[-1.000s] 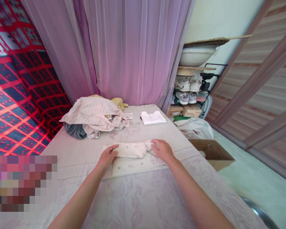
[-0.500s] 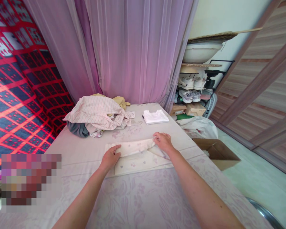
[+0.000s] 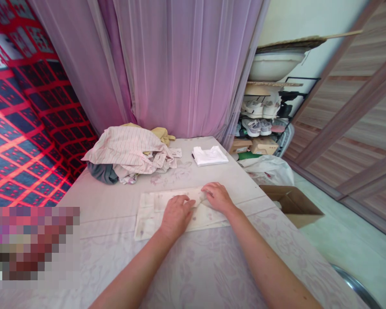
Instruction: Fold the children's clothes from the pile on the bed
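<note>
A cream garment [image 3: 145, 216] with small heart-like prints lies folded into a long strip on the patterned bed cover, one layer turned over on top. Resting on its middle is my left hand [image 3: 178, 214], fingers apart and slightly bent, thumb towards the right. My right hand [image 3: 217, 196] is at the far right part of the strip, with its fingers bent onto the folded edge of the cloth; its fingertips are partly hidden. Behind the hands lies a neatly folded white shirt [image 3: 210, 156]. A heap of clothes [image 3: 122, 148], with a striped pink piece on top, sits at the back left.
Purple curtains [image 3: 180, 73] hang behind the bed [image 3: 193, 270]. To the right stand a shoe rack [image 3: 270, 118], a white plastic bag [image 3: 273, 169] and an open cardboard box [image 3: 296, 206] on the floor. A red and dark patterned cloth [image 3: 35, 128] hangs at the left.
My left hand has moved right, from the garment's left end to its middle. My right hand has shifted slightly left, and the raised folded layer now lies lower.
</note>
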Tool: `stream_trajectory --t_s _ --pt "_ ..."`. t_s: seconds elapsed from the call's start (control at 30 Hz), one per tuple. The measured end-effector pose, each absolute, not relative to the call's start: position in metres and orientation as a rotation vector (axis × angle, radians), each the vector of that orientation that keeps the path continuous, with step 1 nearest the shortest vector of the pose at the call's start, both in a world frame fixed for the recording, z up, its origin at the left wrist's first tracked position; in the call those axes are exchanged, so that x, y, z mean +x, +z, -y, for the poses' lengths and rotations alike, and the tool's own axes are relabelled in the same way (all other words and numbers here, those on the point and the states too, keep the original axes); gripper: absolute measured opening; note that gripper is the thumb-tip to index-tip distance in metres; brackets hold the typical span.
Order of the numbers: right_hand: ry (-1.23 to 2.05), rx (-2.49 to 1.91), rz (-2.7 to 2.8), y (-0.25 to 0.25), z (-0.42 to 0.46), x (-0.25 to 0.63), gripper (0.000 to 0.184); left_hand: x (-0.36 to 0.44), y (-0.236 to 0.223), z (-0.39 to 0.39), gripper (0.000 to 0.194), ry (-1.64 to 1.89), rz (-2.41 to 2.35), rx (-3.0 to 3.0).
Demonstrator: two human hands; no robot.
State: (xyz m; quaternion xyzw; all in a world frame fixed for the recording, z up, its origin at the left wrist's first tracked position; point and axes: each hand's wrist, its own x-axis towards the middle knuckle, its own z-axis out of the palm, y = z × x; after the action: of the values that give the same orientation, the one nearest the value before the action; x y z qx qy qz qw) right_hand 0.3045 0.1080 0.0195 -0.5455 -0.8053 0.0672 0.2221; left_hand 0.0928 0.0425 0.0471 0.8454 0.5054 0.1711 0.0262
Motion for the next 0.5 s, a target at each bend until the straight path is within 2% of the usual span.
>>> stream_trajectory --t_s 0.1,0.3,0.5 --pt "0.154 -1.500 2.305 0.016 -0.107 0.309 0.038 0.114 0.041 -0.048 0.031 0.536 -1.538 2.658" --pt "0.018 -1.575 2.284 0.016 -0.106 0.321 0.023 0.108 0.017 -0.061 0.030 0.660 -1.461 2.560" --pt "0.074 -1.640 2.139 0.014 -0.103 0.325 0.031 0.105 0.008 -0.051 0.029 0.720 -1.363 2.469"
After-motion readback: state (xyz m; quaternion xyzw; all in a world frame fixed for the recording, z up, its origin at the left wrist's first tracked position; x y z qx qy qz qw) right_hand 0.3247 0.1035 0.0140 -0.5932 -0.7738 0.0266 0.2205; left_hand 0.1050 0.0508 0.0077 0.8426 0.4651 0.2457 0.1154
